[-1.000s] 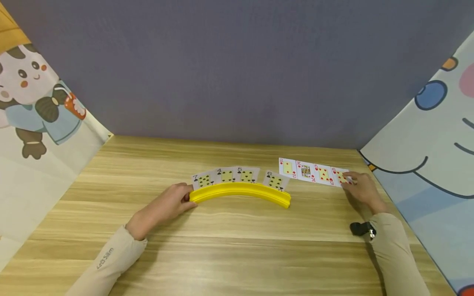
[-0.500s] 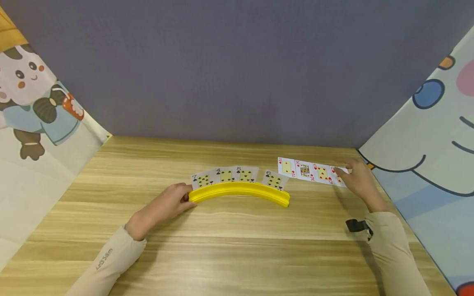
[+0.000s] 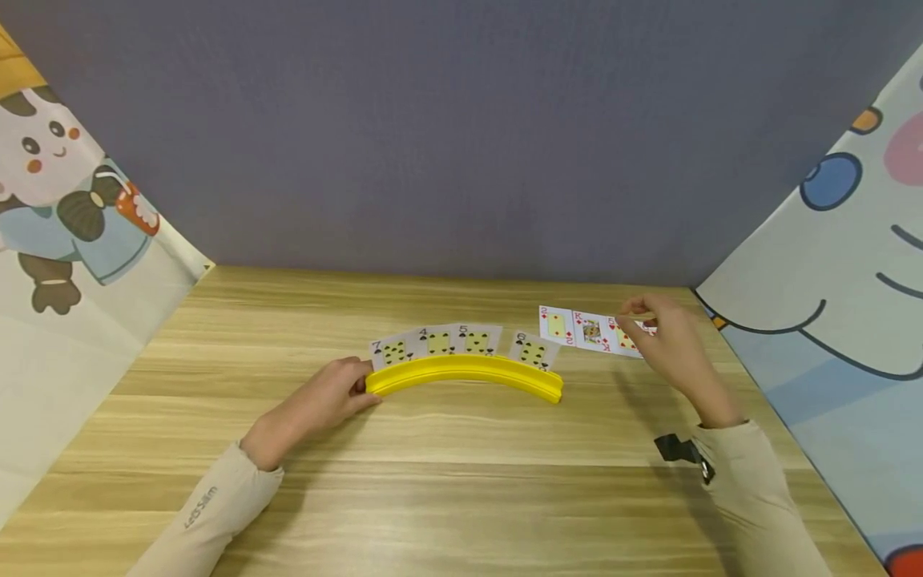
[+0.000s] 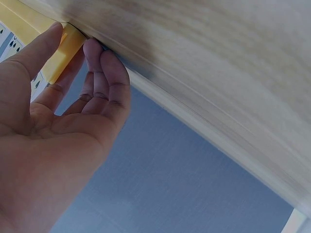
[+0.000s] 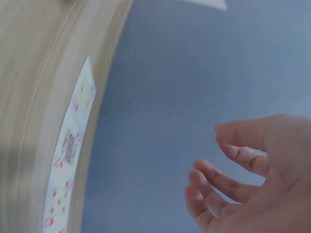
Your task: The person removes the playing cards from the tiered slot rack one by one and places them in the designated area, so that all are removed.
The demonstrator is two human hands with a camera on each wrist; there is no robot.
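My left hand pinches the left end of a curved yellow card holder between thumb and fingers. Upright in its groove stand the seven, four, five and six of spades, with a gap before the six. To the right, red cards lie face up in a slanting row: the two of diamonds, a king and a five of hearts, the row's right end partly covered. Above that end hovers my right hand, fingers loosely bent, nothing between them.
The wood-grain table ends at a grey-blue panel behind the cards. Cartoon-printed side walls stand at left and right. A black strap piece sticks out from the right wrist.
My right hand has come off the rightmost red card, lifting and moving left over the row. The left hand still holds the card holder's end; the cards have not moved.
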